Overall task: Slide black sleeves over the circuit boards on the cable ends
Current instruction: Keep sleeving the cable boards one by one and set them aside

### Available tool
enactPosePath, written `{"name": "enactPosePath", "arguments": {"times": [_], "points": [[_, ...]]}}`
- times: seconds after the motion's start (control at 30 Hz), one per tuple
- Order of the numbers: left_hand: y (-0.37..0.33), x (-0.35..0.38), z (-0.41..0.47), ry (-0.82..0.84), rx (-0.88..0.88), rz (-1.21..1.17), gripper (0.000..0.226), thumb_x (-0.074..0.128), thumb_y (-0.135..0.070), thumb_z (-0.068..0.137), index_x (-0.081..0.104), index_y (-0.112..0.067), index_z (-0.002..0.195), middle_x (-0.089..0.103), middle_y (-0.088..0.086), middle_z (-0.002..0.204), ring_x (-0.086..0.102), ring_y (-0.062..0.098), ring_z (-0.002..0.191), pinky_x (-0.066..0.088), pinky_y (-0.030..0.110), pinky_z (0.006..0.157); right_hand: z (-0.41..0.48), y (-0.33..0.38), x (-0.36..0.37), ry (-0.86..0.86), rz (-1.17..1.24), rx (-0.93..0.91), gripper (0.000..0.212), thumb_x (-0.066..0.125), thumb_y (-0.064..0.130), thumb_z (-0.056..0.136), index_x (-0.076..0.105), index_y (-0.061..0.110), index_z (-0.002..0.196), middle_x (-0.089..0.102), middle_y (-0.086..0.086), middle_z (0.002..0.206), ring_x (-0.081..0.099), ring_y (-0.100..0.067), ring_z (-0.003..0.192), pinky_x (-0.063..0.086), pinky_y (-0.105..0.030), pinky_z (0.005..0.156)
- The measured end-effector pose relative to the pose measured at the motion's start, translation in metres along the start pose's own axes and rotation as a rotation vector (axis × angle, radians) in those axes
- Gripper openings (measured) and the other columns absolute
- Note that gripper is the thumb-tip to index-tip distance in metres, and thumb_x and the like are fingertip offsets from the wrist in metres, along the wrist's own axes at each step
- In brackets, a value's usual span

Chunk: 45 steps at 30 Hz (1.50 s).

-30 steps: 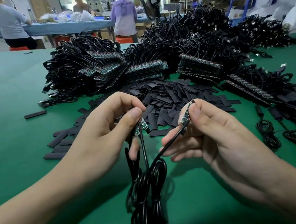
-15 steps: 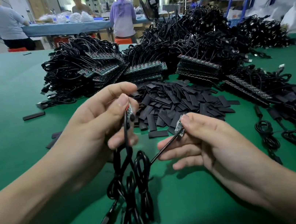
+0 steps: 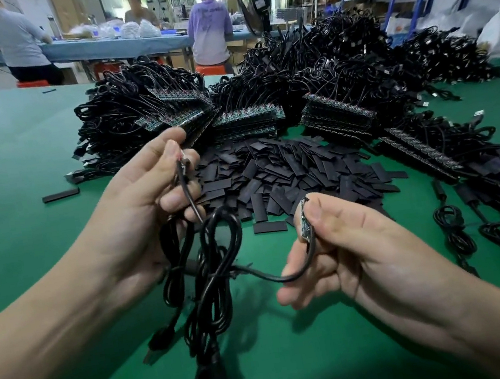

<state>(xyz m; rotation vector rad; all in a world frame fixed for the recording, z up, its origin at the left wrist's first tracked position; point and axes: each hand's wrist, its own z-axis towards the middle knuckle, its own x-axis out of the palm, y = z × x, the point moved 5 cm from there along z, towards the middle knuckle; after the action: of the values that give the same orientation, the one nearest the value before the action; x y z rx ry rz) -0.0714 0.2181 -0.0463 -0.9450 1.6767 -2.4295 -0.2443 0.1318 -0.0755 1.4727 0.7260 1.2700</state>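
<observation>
A loose heap of flat black sleeves (image 3: 289, 177) on the green table mat (image 3: 9, 153) is taken as landmark. Nearer than the heap, to its left, the left hand (image 3: 134, 206) is closed on a thin black cable end (image 3: 189, 195); a small circuit board (image 3: 179, 158) is pinched at thumb and forefinger. Nearer than the heap, at its right edge, the right hand (image 3: 358, 247) is clamped by thumb and forefinger on a second bare circuit board (image 3: 305, 223). Coiled black cable (image 3: 210, 279) is hung between both hands. Stacked cable bundles (image 3: 323, 81) are piled behind the heap.
</observation>
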Motion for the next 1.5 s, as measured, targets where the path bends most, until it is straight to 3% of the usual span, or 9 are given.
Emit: {"name": "enactPosePath", "arguments": {"times": [0.13, 0.47, 0.7, 0.83, 1.0, 1.13, 1.27, 1.4, 1.5], "points": [[0.006, 0.012, -0.01, -0.074, -0.021, 0.049, 0.017, 0.055, -0.023, 0.092, 0.064, -0.02, 0.107, 0.059, -0.008, 0.075, 0.041, 0.001, 0.042, 0.04, 0.015, 0.039, 0.001, -0.003, -0.001, -0.023, -0.032, -0.001, 0.026, 0.055, 0.043, 0.096, 0.058, 0.02, 0.085, 0.078, -0.02, 0.096, 0.079, -0.03, 0.081, 0.062, -0.027, 0.063], [0.012, 0.045, -0.027, 0.215, -0.098, -0.009, 0.02, 0.054, -0.023, 0.097, 0.074, -0.023, 0.098, 0.063, -0.006, 0.077, 0.051, 0.004, 0.043, 0.047, 0.019, 0.041, 0.004, -0.014, -0.004, -0.148, 0.001, 0.069, 0.029, 0.054, 0.034, 0.096, 0.054, 0.005, 0.097, 0.075, -0.029, 0.098, 0.076, -0.018, 0.068, 0.06, -0.023, 0.058], [-0.002, 0.017, -0.01, 0.247, -0.203, -0.051, 0.018, 0.062, -0.02, 0.086, 0.072, -0.019, 0.101, 0.055, -0.005, 0.075, 0.043, -0.002, 0.038, 0.04, 0.012, 0.032, 0.0, 0.001, -0.015, -0.212, 0.009, 0.043, 0.027, 0.056, 0.037, 0.094, 0.047, 0.011, 0.092, 0.056, -0.002, 0.056, 0.055, -0.016, 0.044, 0.047, -0.022, 0.047], [0.006, 0.0, -0.003, 0.204, -0.349, 0.211, 0.021, 0.07, -0.016, 0.075, 0.074, -0.017, 0.095, 0.053, 0.001, 0.07, 0.037, 0.003, 0.032, 0.038, 0.017, 0.03, -0.002, 0.006, -0.02, -0.229, 0.028, 0.072, 0.029, 0.059, 0.04, 0.092, 0.047, 0.016, 0.082, 0.031, 0.006, 0.047, 0.027, -0.009, 0.035, 0.034, -0.021, 0.042], [0.009, -0.02, 0.001, 0.159, -0.367, 0.805, 0.021, 0.055, -0.008, 0.099, 0.071, -0.016, 0.088, 0.05, 0.01, 0.065, 0.043, 0.016, 0.036, 0.043, 0.024, 0.038, -0.003, 0.008, -0.028, -0.276, -0.141, 0.071, 0.031, 0.06, 0.041, 0.093, 0.048, 0.021, 0.073, 0.024, 0.007, 0.049, 0.015, -0.01, 0.038, 0.013, -0.026, 0.042], [-0.001, -0.018, 0.003, 0.251, -0.07, 1.535, 0.038, 0.057, -0.054, 0.095, 0.067, -0.025, 0.072, 0.064, -0.009, 0.059, 0.053, 0.006, 0.049, 0.045, 0.02, 0.052, -0.003, 0.006, -0.031, -0.343, -0.522, 0.082, 0.041, 0.061, 0.059, 0.085, 0.052, 0.023, 0.067, 0.032, 0.008, 0.051, 0.022, -0.012, 0.046, 0.016, -0.024, 0.044], [0.0, 0.001, 0.0, 0.314, 0.254, 1.87, 0.061, 0.034, -0.082, 0.087, 0.055, -0.03, 0.063, 0.059, -0.016, 0.08, 0.056, 0.004, 0.077, 0.051, 0.032, 0.07, -0.003, 0.001, -0.029, -0.358, -0.849, -0.029, 0.044, 0.062, 0.054, 0.093, 0.054, 0.013, 0.077, 0.031, 0.012, 0.05, 0.024, -0.007, 0.046, 0.021, -0.015, 0.043], [0.02, 0.021, 0.004, 0.421, 0.342, 1.769, 0.013, 0.062, -0.044, 0.093, 0.062, -0.034, 0.102, 0.05, -0.017, 0.108, 0.052, 0.007, 0.103, 0.048, 0.033, 0.087, -0.005, 0.003, -0.029, -0.383, -0.957, -0.109, 0.037, 0.062, 0.045, 0.095, 0.055, 0.013, 0.08, 0.032, 0.011, 0.05, 0.025, -0.005, 0.046, 0.025, -0.017, 0.045], [0.037, 0.026, 0.011, 0.434, 0.286, 1.761, 0.032, 0.059, -0.037, 0.099, 0.06, -0.035, 0.131, 0.052, -0.015, 0.122, 0.051, 0.007, 0.118, 0.045, 0.029, 0.097, -0.005, 0.005, -0.031, -0.407, -0.961, -0.129, 0.034, 0.063, 0.044, 0.094, 0.056, 0.014, 0.078, 0.033, 0.01, 0.049, 0.026, -0.005, 0.046, 0.025, -0.019, 0.045]]}}
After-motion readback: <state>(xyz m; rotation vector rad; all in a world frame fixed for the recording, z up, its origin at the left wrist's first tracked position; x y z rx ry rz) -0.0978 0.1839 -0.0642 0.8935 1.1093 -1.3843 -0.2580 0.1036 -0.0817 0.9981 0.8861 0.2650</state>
